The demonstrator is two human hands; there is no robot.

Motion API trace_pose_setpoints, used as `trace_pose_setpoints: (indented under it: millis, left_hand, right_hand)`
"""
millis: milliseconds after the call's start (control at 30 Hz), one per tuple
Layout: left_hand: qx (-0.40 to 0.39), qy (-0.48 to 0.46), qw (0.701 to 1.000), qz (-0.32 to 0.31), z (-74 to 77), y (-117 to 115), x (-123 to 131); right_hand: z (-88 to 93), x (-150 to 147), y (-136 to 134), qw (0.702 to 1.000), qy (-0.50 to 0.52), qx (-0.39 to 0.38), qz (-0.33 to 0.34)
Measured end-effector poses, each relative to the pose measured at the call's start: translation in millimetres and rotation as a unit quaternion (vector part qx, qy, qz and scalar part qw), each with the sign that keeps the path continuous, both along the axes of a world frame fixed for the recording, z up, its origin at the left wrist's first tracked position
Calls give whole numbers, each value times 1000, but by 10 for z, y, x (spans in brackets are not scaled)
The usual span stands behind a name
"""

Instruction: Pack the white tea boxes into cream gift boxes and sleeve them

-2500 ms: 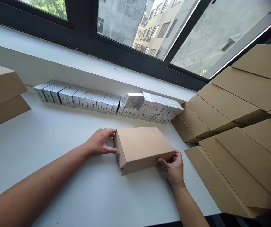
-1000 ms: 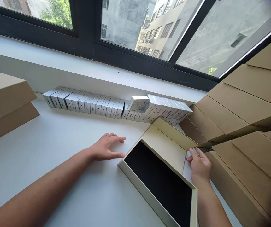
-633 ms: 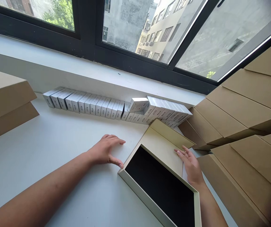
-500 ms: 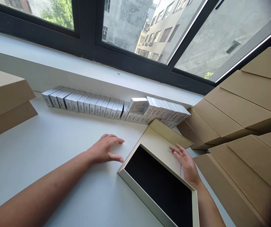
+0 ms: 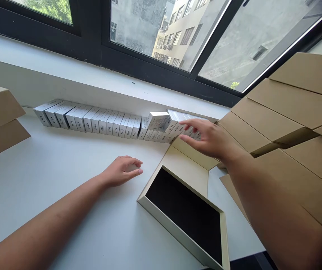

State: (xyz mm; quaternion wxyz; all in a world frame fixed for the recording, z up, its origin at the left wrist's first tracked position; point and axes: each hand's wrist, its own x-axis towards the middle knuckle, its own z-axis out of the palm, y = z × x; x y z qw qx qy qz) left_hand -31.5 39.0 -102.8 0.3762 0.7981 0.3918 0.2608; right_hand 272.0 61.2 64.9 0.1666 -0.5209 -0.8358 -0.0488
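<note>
A cream gift box (image 5: 153, 215) with a black lining (image 5: 189, 210) lies on the white table, its hinged lid (image 5: 190, 165) folded back toward the window. My left hand (image 5: 123, 170) rests just left of the box, fingers apart and slightly curled, with nothing in it. Over the lid, my right hand (image 5: 205, 137) reaches toward the small white cartons (image 5: 173, 125) at the back; its thumb and fingers are spread and hold nothing. One carton (image 5: 157, 120) lies across the top of the row. The right hand hides part of the stacked cartons.
A long row of white cartons (image 5: 101, 122) stands along the wall below the windowsill. Brown boxes (image 5: 287, 108) are piled high on the right, close to my right arm. More brown boxes (image 5: 0, 116) stand at the left edge.
My right hand has left the box's lid and moved up and left, toward the cartons. My left hand has curled its fingers a little. The view has shifted slightly right.
</note>
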Motion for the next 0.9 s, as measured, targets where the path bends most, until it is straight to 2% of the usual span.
trace_pose_setpoints:
  millis: [67, 167, 267, 367, 500, 767, 900]
  left_hand:
    - [-12, -16, 1000, 1, 9, 1, -5]
    - [-21, -27, 999, 3, 5, 5, -11]
    - [-14, -28, 1000, 2, -13, 15, -11]
    - [-9, -30, 999, 3, -21, 18, -9]
    - [-15, -27, 1000, 8, -11, 8, -8]
    - [-16, -31, 999, 10, 3, 4, -3]
    - [-74, -51, 996, 14, 46, -8, -26]
  right_hand:
    - [63, -274, 273, 993, -108, 44, 38]
    - [16, -529, 731, 978, -204, 42, 31]
    - [-85, -639, 1122, 966, -255, 32, 23]
    - [-153, -688, 1316, 960, -277, 25, 28]
    - [-176, -708, 1267, 956, -285, 46, 53]
    - [-215, -517, 956, 932, -250, 195, 174]
    - [-288, -474, 779, 920, -231, 232, 217]
